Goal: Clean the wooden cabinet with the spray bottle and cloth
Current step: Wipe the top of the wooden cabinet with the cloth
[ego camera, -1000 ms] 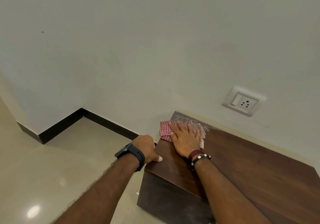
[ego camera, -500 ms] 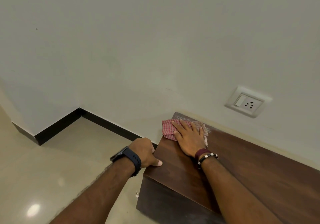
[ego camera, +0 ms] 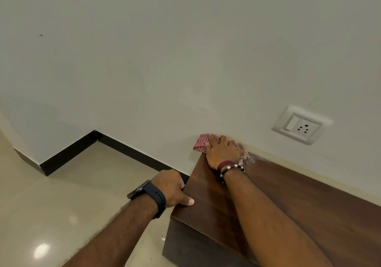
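Left hand (ego camera: 175,188) grips the near edge of the cabinet (ego camera: 288,204), probably to brace. Farther back, the right hand (ego camera: 221,153) presses the checked cloth (ego camera: 201,143) flat into the far corner by the wall, fingers spread. No spray bottle in sight.

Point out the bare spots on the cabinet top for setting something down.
Free: the cabinet top right of the right forearm, bordered by the wall. Crowded: the far left corner, where the right hand presses the cloth; the left hand grips the left edge.
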